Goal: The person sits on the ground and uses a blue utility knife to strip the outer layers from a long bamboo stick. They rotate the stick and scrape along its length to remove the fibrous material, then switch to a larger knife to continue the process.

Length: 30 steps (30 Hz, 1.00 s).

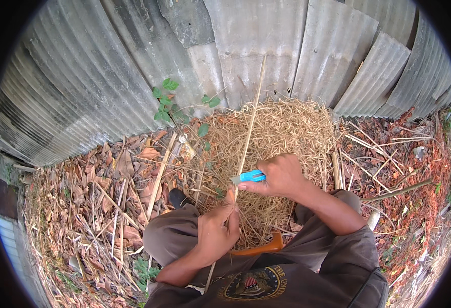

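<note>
Utility knife (252, 176) at bamboo strip (257, 97): trimming judged to be in progress, not complete.
Strip location: between the knees, over the straw heap (292, 128); long axis runs nearly straight ahead, far end toward 12:30 against the corrugated sheet fence (256, 31), near portion toward 6:30 below the left hand (217, 231). Left hand: thumb and fingers pinched on the strip, no visible gap. Right hand (282, 174): fingers wrapped round the blue knife handle, blade directed toward 9 o'clock and meeting the strip just beyond the left fingertips. Completed: strip secured, blade positioned; the length above the blade is whole. Outstanding: probably further trimming; depth of cut and finished surface cannot be determined.
</note>
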Each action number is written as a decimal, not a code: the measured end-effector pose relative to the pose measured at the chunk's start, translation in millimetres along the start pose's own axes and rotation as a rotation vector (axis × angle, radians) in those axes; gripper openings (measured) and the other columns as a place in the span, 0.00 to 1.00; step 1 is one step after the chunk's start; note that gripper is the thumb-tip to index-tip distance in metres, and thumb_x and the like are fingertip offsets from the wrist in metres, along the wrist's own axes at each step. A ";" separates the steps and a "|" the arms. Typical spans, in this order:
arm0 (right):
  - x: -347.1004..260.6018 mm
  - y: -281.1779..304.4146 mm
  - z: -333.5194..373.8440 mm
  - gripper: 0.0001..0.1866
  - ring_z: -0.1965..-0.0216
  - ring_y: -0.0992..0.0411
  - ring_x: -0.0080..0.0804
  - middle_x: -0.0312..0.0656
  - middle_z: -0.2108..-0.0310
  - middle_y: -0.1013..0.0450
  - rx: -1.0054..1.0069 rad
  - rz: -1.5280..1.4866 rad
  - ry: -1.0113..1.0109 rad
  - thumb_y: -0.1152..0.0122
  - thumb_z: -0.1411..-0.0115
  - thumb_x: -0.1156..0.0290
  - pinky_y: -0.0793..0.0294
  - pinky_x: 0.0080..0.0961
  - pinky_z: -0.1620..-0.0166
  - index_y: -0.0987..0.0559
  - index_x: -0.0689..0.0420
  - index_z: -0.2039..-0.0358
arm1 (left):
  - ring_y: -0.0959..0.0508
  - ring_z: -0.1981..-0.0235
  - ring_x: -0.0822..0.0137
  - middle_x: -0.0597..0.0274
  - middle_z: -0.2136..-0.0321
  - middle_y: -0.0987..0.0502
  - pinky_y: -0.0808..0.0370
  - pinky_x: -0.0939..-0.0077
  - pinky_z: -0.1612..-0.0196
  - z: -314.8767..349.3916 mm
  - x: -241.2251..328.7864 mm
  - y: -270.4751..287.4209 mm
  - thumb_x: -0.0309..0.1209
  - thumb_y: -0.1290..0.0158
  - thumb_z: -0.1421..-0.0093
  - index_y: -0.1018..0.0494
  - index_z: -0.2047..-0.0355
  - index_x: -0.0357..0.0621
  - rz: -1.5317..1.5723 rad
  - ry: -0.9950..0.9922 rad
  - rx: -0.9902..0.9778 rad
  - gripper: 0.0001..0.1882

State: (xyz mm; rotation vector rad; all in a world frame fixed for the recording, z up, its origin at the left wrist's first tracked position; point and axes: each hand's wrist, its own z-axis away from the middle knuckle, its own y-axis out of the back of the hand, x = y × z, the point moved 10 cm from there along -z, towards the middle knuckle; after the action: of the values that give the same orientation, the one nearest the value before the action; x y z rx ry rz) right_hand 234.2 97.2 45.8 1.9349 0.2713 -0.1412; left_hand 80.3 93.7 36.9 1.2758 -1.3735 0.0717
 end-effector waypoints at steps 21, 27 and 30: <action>33.1 -4.2 1.2 0.42 0.89 0.30 0.40 0.44 0.94 0.34 -0.081 -0.010 -0.162 0.56 0.48 0.26 0.34 0.36 0.84 0.23 0.56 0.89 | 0.26 0.86 0.58 0.46 0.83 0.29 0.31 0.71 0.80 10.2 3.2 -8.0 0.19 0.49 0.45 0.35 0.44 0.31 -0.016 0.003 -0.050 0.26; 142.0 26.6 -7.5 0.43 0.89 0.30 0.41 0.44 0.93 0.34 0.047 0.036 -0.501 0.58 0.47 0.25 0.32 0.37 0.82 0.22 0.57 0.88 | 0.26 0.86 0.58 0.46 0.83 0.29 0.31 0.71 0.81 16.5 6.2 -13.2 0.19 0.49 0.45 0.34 0.44 0.31 0.009 -0.014 -0.105 0.26; 148.5 24.1 -8.4 0.43 0.87 0.29 0.41 0.44 0.93 0.33 0.002 0.040 -0.542 0.58 0.48 0.25 0.31 0.38 0.81 0.22 0.56 0.88 | 0.26 0.86 0.58 0.47 0.84 0.29 0.31 0.71 0.81 21.1 6.9 -13.2 0.19 0.49 0.45 0.34 0.44 0.31 -0.017 -0.037 -0.132 0.26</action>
State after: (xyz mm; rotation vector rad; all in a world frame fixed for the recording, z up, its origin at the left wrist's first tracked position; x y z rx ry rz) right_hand 383.6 114.6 37.0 1.8244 -0.1289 -0.6251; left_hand 77.4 69.8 27.6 1.1831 -1.3758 -0.0536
